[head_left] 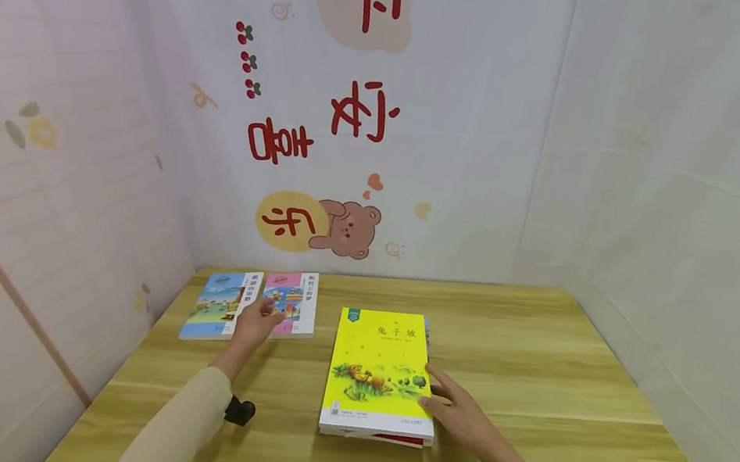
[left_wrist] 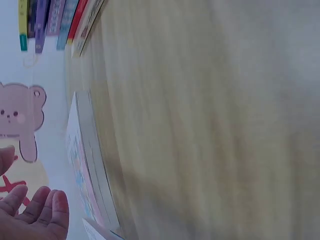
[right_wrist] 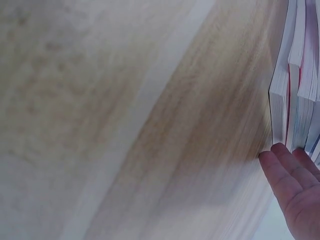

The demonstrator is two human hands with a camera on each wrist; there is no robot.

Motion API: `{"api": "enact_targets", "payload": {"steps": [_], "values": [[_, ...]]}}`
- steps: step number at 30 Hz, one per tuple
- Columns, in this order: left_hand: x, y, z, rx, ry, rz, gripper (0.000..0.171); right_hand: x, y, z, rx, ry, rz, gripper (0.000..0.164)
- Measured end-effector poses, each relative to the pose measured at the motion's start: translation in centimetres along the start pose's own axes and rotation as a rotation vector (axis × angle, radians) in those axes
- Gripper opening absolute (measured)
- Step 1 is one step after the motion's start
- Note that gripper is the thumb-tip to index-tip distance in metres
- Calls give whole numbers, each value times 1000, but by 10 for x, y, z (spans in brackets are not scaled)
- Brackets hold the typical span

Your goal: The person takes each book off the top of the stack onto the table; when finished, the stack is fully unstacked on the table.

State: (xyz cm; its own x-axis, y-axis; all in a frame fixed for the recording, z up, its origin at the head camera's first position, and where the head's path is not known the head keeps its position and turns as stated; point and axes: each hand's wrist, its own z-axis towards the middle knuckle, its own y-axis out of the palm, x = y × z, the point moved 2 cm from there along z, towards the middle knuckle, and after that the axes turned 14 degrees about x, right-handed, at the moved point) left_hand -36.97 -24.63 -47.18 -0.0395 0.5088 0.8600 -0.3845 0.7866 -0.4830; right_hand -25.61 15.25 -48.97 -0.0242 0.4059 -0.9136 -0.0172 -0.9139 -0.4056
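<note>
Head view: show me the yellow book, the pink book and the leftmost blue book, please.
yellow book point(head_left: 384, 371): head view, middle of its cover
pink book point(head_left: 293, 305): head view, picture on its cover
leftmost blue book point(head_left: 220, 305): head view, picture on its cover

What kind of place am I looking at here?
It looks like a small booth or tabletop corner, perhaps set up for filming, though I can't be sure. Pale, cartoon-printed sheets surround a wood-grain table, and a stack of books lies on it.
</note>
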Motion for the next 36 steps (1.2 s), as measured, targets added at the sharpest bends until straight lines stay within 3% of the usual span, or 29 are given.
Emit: {"api": "enact_targets", "payload": {"steps": [5, 15, 30, 36], "values": [[5, -2, -17, -48, -6, -36, 58, -3, -2, -4, 8, 4, -8, 66], [17, 4, -63, -92, -38, -247, 51, -4, 0, -1, 6, 5, -22, 65], [37, 32, -142, -248, -107, -342, 65, -5, -4, -5, 4, -3, -10, 66], [34, 33, -159, -249, -150, -361, 71, -8, -3, -6, 13, 9, -48, 67]]}}
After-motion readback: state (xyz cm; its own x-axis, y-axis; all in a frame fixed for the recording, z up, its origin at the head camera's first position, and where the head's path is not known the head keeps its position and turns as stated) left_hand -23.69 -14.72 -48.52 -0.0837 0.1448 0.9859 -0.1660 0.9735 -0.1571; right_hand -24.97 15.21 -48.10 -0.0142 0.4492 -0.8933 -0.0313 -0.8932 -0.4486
